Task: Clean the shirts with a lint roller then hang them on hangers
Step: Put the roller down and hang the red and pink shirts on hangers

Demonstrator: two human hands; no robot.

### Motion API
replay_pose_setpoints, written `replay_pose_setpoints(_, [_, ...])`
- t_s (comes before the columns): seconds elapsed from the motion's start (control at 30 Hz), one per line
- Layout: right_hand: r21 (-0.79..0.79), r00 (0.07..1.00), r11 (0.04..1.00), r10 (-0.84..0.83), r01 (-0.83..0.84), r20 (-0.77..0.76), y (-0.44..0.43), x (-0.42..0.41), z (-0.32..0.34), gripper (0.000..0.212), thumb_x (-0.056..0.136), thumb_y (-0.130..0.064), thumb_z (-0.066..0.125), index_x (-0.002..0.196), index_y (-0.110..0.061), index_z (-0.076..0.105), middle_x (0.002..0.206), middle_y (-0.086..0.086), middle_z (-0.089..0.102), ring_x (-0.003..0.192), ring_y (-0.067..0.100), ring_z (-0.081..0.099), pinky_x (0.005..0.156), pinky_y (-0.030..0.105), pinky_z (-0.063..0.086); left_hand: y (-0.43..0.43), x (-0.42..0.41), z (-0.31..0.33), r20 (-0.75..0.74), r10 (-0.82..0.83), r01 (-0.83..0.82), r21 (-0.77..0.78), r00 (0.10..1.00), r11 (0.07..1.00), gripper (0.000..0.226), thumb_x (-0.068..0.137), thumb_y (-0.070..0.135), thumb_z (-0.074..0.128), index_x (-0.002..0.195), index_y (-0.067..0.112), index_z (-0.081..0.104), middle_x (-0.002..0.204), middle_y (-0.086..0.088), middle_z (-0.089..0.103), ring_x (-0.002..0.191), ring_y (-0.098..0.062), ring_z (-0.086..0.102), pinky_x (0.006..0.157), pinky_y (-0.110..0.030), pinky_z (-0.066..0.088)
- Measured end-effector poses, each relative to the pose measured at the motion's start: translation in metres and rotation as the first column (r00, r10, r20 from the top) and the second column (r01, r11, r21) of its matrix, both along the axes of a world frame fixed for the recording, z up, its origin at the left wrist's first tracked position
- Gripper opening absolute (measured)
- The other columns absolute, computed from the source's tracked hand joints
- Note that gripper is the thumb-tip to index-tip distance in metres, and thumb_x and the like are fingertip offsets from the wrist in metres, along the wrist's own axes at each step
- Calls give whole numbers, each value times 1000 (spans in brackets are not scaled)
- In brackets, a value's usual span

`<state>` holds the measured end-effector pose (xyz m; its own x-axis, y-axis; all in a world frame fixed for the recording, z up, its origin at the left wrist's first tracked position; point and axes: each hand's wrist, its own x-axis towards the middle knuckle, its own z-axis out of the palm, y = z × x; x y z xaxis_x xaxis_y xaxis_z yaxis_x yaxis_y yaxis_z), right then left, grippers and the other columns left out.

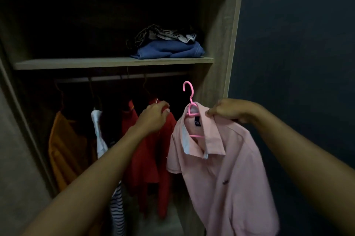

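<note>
A pale pink polo shirt (226, 162) hangs on a pink plastic hanger (189, 101) in front of the open wardrobe, right of centre. My right hand (224, 111) pinches the shirt's shoulder and collar where it covers the hanger. The hanger's hook points up, free of the rail (119, 78). My left hand (155, 115) reaches into the wardrobe with curled fingers at the top of a red shirt (151, 155) hanging on the rail; whether it grips the cloth is unclear. No lint roller is in view.
On the rail also hang an orange garment (65, 151), a white one (99, 136) and a striped one (117, 210). The shelf (76, 63) above carries folded blue and patterned clothes (167, 47). The wardrobe's side panel (224, 43) stands just right of the hanger; a dark wall lies beyond.
</note>
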<state>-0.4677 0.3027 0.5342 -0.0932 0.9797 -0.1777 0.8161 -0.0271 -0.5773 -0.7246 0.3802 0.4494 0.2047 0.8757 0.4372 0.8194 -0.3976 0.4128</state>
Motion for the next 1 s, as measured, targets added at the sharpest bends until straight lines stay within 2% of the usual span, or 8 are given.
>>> replay_pose_setpoints(0.23, [2, 995, 998, 68, -68, -77, 37, 11, -12, 31, 97, -34, 58, 104, -8, 74, 102, 9, 75, 92, 26, 73, 88, 40, 59, 86, 33, -27, -320, 41, -126, -251, 946, 960, 57, 95, 64, 24, 150, 50, 19, 153, -15, 42, 133, -41, 47, 106, -60, 40])
replay_pose_setpoints(0.3, [6, 994, 996, 84, -84, -76, 45, 16, -14, 32, 98, -33, 56, 103, -7, 74, 102, 9, 76, 92, 25, 73, 87, 38, 59, 100, 37, -37, -361, 59, -160, -257, 931, 953, 56, 96, 64, 22, 148, 46, 29, 150, -15, 45, 131, -42, 49, 103, -64, 40])
replay_pose_setpoints(0.37, [27, 995, 997, 78, -77, -69, 53, 20, -17, 33, 98, -33, 56, 103, -6, 74, 102, 11, 75, 94, 27, 72, 90, 41, 58, 104, 40, -42, -362, 108, -188, -194, 926, 963, 53, 99, 58, 25, 133, 28, 53, 138, -17, 56, 122, -43, 55, 100, -58, 45])
replay_pose_setpoints(0.43, [44, 995, 997, 70, -67, -74, 60, 23, -20, 34, 98, -34, 56, 103, -5, 73, 103, 12, 75, 95, 29, 72, 93, 46, 57, 107, 39, -47, -351, 177, -223, -94, 920, 970, 49, 101, 52, 32, 122, 17, 60, 127, -19, 62, 114, -43, 60, 94, -50, 50])
replay_pose_setpoints(0.6, [24, 990, 994, 105, -103, -93, 72, 20, -25, 31, 98, -33, 57, 102, -6, 72, 100, 10, 75, 95, 28, 72, 91, 44, 56, 114, 45, -43, -376, 130, -150, -24, 917, 988, 53, 102, 45, 40, 151, 30, 27, 128, -19, 61, 111, -41, 62, 90, -48, 50])
replay_pose_setpoints(0.73, [32, 987, 991, 130, -127, -91, 77, 22, -27, 31, 98, -34, 57, 100, -7, 72, 98, 9, 75, 92, 27, 72, 83, 38, 57, 132, 58, -39, -407, 102, -141, -67, 908, 988, 60, 103, 46, 36, 157, 38, 11, 130, -19, 61, 110, -37, 63, 93, -49, 52])
replay_pose_setpoints(0.83, [46, 989, 990, 133, -130, -65, 79, 30, -29, 33, 97, -37, 57, 97, -8, 74, 98, 12, 76, 94, 31, 72, 77, 38, 55, 141, 64, -43, -419, 128, -198, -129, 899, 972, 56, 102, 50, 36, 154, 31, 26, 134, -19, 59, 117, -38, 60, 96, -48, 49])
replay_pose_setpoints(1.0, [82, 991, 989, 118, -124, 69, 79, 44, -31, 36, 100, -37, 52, 100, -6, 72, 99, 12, 72, 92, 26, 69, 78, 34, 55, 130, 57, -49, -340, 284, -303, -5, 897, 953, 46, 101, 49, 39, 117, 13, 63, 116, -20, 67, 108, -41, 64, 87, -43, 50])
